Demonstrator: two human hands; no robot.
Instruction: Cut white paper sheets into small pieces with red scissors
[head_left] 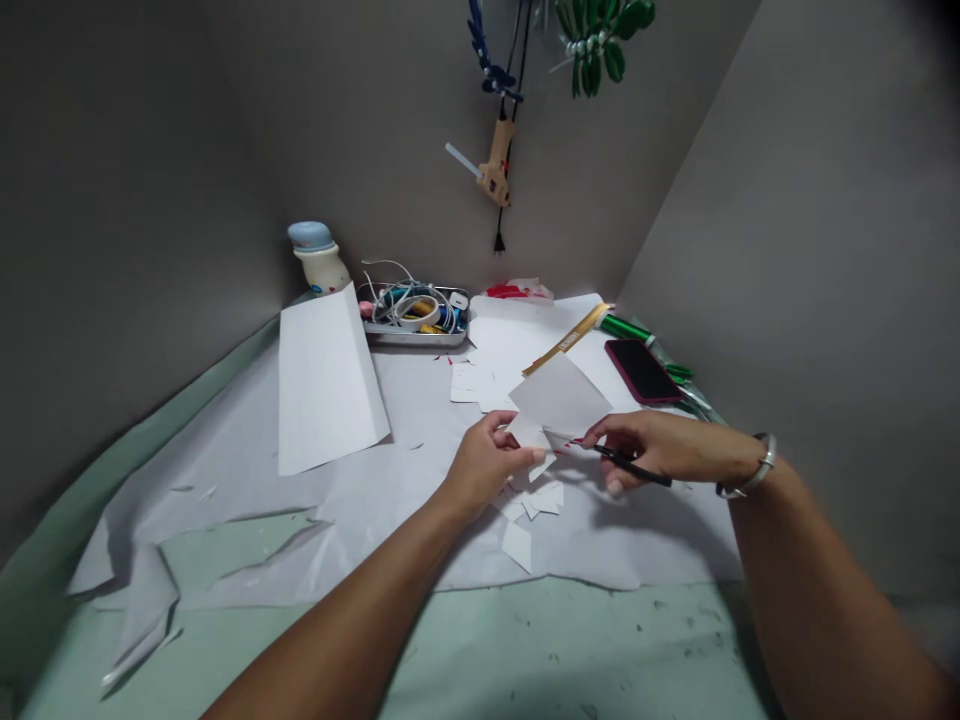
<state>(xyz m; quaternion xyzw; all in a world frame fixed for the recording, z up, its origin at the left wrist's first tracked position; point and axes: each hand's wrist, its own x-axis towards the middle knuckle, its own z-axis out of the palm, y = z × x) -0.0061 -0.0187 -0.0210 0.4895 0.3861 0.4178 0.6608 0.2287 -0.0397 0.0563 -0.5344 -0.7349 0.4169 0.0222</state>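
Observation:
A white paper piece is pinched in my left hand, between the thumb and the fingers at its lower left edge. My right hand is closed on black-handled scissors. The scissor blades point left and lie at the lower edge of the paper, close to my left thumb. Small white paper scraps lie on the covered table below my hands, and a larger cut piece is nearer to me.
Folded white paper lies left. Behind are a metal tray of cords and tape, and a bottle. A gold ruler-like strip and a phone lie to the right. A glue gun hangs on the wall.

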